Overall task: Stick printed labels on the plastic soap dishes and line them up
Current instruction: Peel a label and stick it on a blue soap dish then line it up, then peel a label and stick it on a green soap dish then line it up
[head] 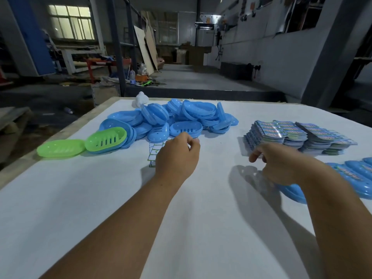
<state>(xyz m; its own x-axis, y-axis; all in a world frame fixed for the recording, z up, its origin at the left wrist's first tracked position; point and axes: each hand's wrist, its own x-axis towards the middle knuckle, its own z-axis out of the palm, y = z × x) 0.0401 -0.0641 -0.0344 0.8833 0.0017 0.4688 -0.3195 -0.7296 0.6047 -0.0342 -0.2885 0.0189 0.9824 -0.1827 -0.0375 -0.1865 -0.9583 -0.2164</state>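
Note:
A heap of unlabelled blue soap dishes (185,127) lies at the table's far middle, with two green dishes (60,148) to its left. Stacks of printed labels (298,135) stand at the far right. A row of labelled blue dishes (356,174) runs along the right edge. My left hand (177,156) lies with curled fingers over a sheet of small stickers (154,154) and pinches at its far corner. My right hand (281,164) is blurred, with its thumb out to the left, just above the end of a blue dish (291,191). Its fingers are hidden.
The white table (100,198) has its left edge beside a drop to the workshop floor. A small white object (141,99) sits at the far edge behind the heap. Beyond it are shelving, boards and clutter.

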